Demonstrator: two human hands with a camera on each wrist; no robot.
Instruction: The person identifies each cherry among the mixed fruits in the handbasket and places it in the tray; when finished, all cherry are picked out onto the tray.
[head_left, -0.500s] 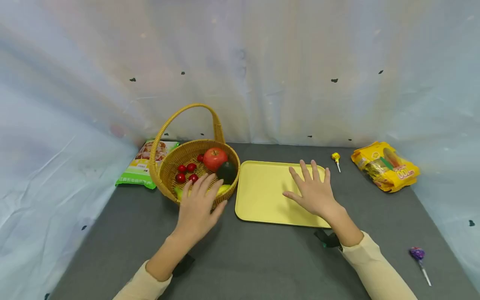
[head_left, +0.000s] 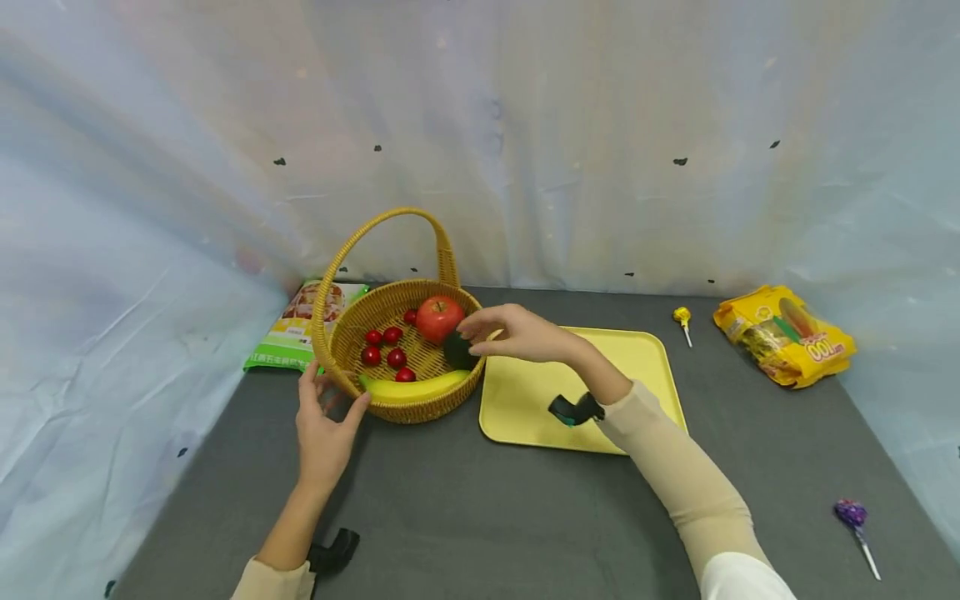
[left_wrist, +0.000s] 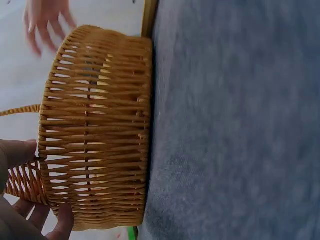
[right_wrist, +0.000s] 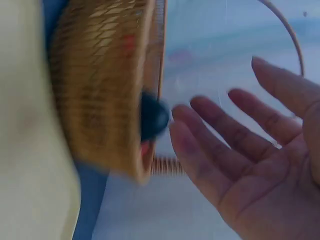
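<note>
A grey table (head_left: 480, 517) is lying beneath pale draped sheeting, carrying everything in view. On it, a flat yellow tray (head_left: 525, 400) is sitting just right of a woven wicker basket (head_left: 420, 408) with a tall arched handle, the two nearly touching. Inside the basket a red apple (head_left: 438, 317) is resting at the back, a banana (head_left: 414, 387) is lying along the front wall, a dark avocado (head_left: 455, 352) is sitting against the right rim, and several small red cherry tomatoes (head_left: 382, 337) are scattered over the left half.

The person's left hand (head_left: 324, 425) is cupping the basket's near-left wall, thumb and fingers spread and lightly curved against the weave; the left wrist view is showing the thumb and a fingertip touching the wicker. The right hand (head_left: 517, 332) is hovering over the basket's right rim, fingers spread and relaxed, fingertips just beside the avocado and the apple; the right wrist view is showing an open palm holding nothing.

A green snack packet (head_left: 288, 342) is lying behind the basket on the left. A yellow snack bag (head_left: 783, 337) is sitting at the far right, with a yellow lollipop (head_left: 682, 318) between it and the tray. A purple lollipop (head_left: 853, 515) is lying near the right front edge, well apart from the rest.
</note>
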